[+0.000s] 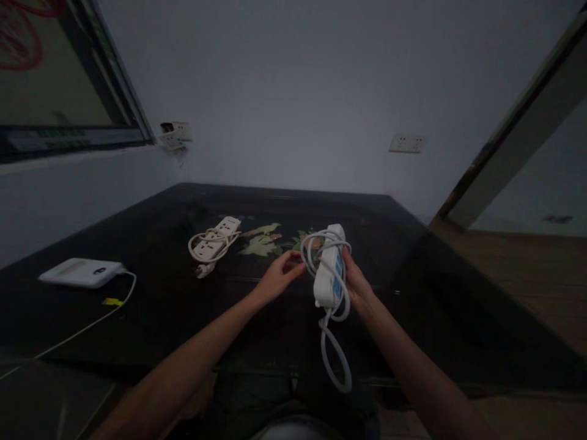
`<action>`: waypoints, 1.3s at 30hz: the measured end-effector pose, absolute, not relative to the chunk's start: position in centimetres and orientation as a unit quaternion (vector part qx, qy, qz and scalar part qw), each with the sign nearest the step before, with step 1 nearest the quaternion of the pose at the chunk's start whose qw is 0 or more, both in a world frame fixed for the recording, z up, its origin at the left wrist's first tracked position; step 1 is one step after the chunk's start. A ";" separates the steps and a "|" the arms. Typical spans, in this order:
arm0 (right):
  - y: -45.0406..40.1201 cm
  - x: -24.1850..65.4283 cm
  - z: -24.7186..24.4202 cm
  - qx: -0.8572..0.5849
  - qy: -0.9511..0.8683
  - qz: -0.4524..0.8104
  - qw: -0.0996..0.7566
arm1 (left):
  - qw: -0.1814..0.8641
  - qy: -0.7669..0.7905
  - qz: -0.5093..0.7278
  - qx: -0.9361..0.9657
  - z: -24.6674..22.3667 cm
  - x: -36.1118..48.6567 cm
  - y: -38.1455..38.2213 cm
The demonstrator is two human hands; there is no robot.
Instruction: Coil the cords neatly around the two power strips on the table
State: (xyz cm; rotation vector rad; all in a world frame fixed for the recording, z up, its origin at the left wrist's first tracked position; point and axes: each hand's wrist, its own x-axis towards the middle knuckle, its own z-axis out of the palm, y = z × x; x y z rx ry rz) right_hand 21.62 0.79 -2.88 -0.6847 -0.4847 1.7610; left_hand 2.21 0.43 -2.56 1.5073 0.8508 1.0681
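Note:
A white power strip [326,282] with blue socket faces is held up over the dark table, its white cord looped around it. My right hand [356,282] grips it from the right side, fingers partly hidden behind it. Just left of the cord loops, my left hand [280,274] has its fingers apart and curved, holding nothing. One cord loop hangs down below the strip. Farther left, a second power strip [215,239], off-white and wrapped in its own cord, lies on the table with its plug [204,269] at the near end.
The dark glossy table [270,205] has a leaf pattern [260,244] on its top. At the left lies a white device [82,272] with a thin cable and a yellow tag [112,302]. Wall sockets [408,143] are at the back, and a window is at the upper left.

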 end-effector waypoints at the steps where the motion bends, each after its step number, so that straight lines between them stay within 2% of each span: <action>1: 0.8 21.5 -2.9 -0.288 -0.205 0.749 0.560 | 0.531 0.359 0.443 0.627 -2.6 2.2 0.4; 6: 0.4 20.6 -3.0 -0.283 -0.238 0.740 0.562 | 0.600 0.355 0.393 0.600 -2.7 2.3 0.2; 10: 0.3 20.3 -3.2 -0.285 -0.258 0.733 0.561 | 0.621 0.370 0.407 0.558 -2.9 2.7 0.0; 17: 1.1 20.3 -4.6 -0.315 -0.299 0.709 0.555 | 0.566 0.377 0.470 0.563 -3.2 2.4 0.7; 24: 1.2 20.2 -5.6 -0.363 -0.360 0.664 0.546 | 0.564 0.393 0.492 0.535 -3.6 1.9 1.4; 36: 2.0 20.3 -6.7 -0.469 -0.476 0.467 0.579 | 0.615 0.410 0.471 0.482 -4.2 1.8 1.8; 39: 1.6 20.8 -6.0 -0.500 -0.532 0.360 0.581 | 0.622 0.409 0.467 0.477 -4.2 1.7 1.9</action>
